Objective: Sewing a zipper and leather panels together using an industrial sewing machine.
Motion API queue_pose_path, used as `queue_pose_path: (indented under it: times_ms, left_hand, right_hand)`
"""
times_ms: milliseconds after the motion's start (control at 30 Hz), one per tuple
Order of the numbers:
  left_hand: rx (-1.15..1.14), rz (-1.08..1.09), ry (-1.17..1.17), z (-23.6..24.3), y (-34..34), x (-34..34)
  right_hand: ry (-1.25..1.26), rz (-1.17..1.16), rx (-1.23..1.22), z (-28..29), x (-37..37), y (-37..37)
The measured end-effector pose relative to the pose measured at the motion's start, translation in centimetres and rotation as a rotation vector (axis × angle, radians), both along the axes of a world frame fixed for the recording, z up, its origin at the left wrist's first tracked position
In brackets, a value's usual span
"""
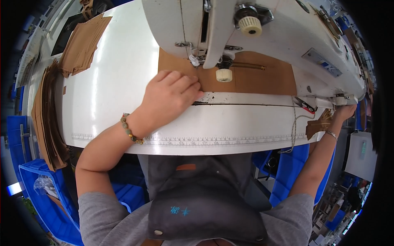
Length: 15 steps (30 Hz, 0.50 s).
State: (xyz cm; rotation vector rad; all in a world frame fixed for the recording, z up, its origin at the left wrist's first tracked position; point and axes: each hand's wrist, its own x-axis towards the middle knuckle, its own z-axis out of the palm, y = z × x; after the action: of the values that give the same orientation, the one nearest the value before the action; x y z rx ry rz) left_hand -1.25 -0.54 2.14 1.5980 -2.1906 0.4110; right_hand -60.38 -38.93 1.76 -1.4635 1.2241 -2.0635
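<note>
A brown flat panel, fabric or leather I cannot tell, lies under the head of a white sewing machine. A zipper runs across the panel. My left hand presses on the panel's left part, close to the presser foot. Its fingers are bent and held together, with the fingertips partly hidden at the panel. My right hand reaches to the machine's far right end, beside a white knob. The machine body hides most of its fingers, and what they touch does not show.
Brown pieces are stacked at the back left; more hang over the left edge. Small black snips, a cord and a brown scrap lie at right. A ruler strip follows the front edge. Blue bins stand below.
</note>
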Motion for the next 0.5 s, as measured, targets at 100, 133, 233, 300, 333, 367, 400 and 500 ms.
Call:
queue_pose_path:
  times_ms: [100, 133, 233, 300, 333, 367, 400, 500]
  left_hand:
    - [0.032, -0.091, -0.030, 0.2, -1.2, -3.4]
    - [0.076, -0.091, -0.028, 0.1, -1.9, -4.8]
    - [0.027, -0.006, 0.108, -0.3, -4.9, -7.5]
    - [0.054, 0.012, 0.073, -0.4, -5.0, -7.6]
    - [0.118, 0.023, -0.011, -0.4, -4.9, -7.5]
    - [0.064, 0.024, 0.018, -0.3, -4.3, -7.2]
    - [0.126, -0.056, 0.070, -0.2, -3.1, -6.8]
    - [0.192, -0.180, 0.120, 0.4, 0.4, -5.2]
  right_hand:
    - [0.037, -0.013, 0.035, -0.2, -0.9, 0.0]
    - [0.074, -0.020, 0.071, -0.2, -1.2, 0.1]
    - [0.081, 0.016, 0.241, 1.3, -2.0, 1.6]
    - [0.248, -0.067, 0.349, 3.9, -2.3, 3.6]
    - [0.328, -0.176, 0.482, 5.4, -2.1, 4.8]
    - [0.531, -0.281, 0.364, 6.5, -1.6, 6.4]
    - [0.643, -0.423, 0.274, 7.4, -0.6, 8.3]
    - [0.618, -0.318, -0.110, 9.0, 5.6, 13.7]
